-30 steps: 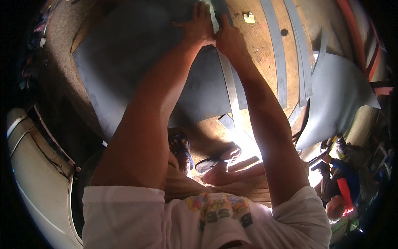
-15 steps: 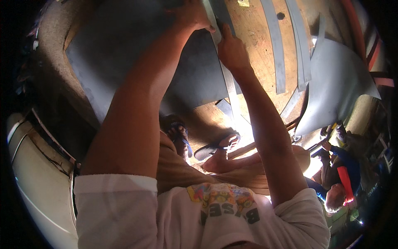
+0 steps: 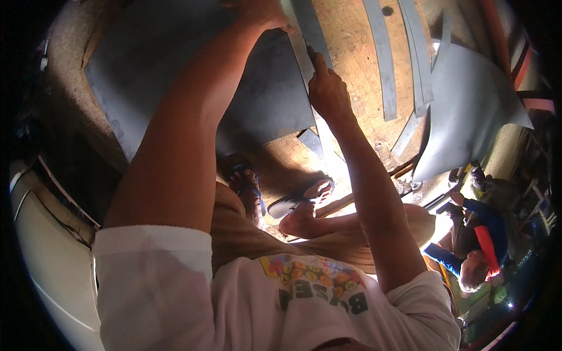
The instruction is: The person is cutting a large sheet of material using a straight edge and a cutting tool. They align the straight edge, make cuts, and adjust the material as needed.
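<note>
A large dark grey sheet (image 3: 266, 88) lies on the wooden board, with a long pale straightedge (image 3: 301, 57) along its right part. My left hand (image 3: 263, 13), at the top edge, presses down with fingers spread and the thumb by the straightedge; part of it is cut off by the frame. My right hand (image 3: 329, 90) is closed round a slim dark knife (image 3: 311, 54), index finger stretched along it, just right of the straightedge. The blade cannot be made out. A narrow grey strip (image 3: 316, 35) lies beyond the straightedge.
Cut grey strips (image 3: 383, 64) lie on the wooden board (image 3: 345, 55). Farther right, a curved grey sheet (image 3: 468, 111) rests at the board's edge. My sandalled feet (image 3: 313, 199) are close below. Another person (image 3: 480, 245) sits at the lower right. A pale rounded panel (image 3: 50, 251) stands lower left.
My right hand has drawn the knife along the straightedge toward my body. The left hand stays pressed near the straightedge. The whole view has shifted slightly.
</note>
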Tool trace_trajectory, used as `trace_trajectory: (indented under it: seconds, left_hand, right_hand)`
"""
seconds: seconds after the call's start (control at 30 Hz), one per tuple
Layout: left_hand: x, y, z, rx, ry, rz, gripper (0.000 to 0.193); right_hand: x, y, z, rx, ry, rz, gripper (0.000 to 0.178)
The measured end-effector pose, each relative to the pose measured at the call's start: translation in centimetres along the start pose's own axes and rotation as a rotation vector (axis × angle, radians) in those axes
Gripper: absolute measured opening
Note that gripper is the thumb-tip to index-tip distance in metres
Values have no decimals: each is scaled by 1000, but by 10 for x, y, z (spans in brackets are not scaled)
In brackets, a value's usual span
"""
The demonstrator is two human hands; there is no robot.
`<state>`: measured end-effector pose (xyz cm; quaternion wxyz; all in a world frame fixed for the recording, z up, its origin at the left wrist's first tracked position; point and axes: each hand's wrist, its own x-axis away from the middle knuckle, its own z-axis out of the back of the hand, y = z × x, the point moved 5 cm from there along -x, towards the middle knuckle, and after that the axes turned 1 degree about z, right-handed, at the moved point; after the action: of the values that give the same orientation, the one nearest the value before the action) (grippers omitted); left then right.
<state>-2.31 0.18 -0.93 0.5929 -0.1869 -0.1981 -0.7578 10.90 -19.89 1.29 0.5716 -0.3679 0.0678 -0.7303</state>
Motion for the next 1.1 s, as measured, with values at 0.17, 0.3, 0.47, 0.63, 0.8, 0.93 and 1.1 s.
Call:
trace_trajectory:
  seconds: [0.17, 0.3, 0.47, 0.63, 0.8, 0.93, 1.1]
  left_hand:
    - [25, 7, 10, -82, 124, -8, 132]
    - [64, 29, 14, -193, 66, -139, 113]
    - [29, 9, -67, -175, 364, -162, 119]
    - [72, 37, -26, -200, 59, -99, 133]
    - [71, 45, -32, -212, 58, -73, 135]
    - [56, 46, -52, -196, 73, -105, 135]
    - [64, 45, -47, -163, 28, -88, 124]
  right_hand:
    - [0, -4, -2, 37, 18, 3, 46]
    - [-1, 5, -3, 48, 61, 45, 46]
    - [-3, 2, -8, 69, 89, 72, 47]
    - [4, -2, 0, 51, 104, 112, 46]
    - [-1, 3, -4, 74, 96, 106, 48]
    - [10, 7, -6, 80, 69, 53, 51]
    - [69, 28, -14, 83, -16, -10, 51]
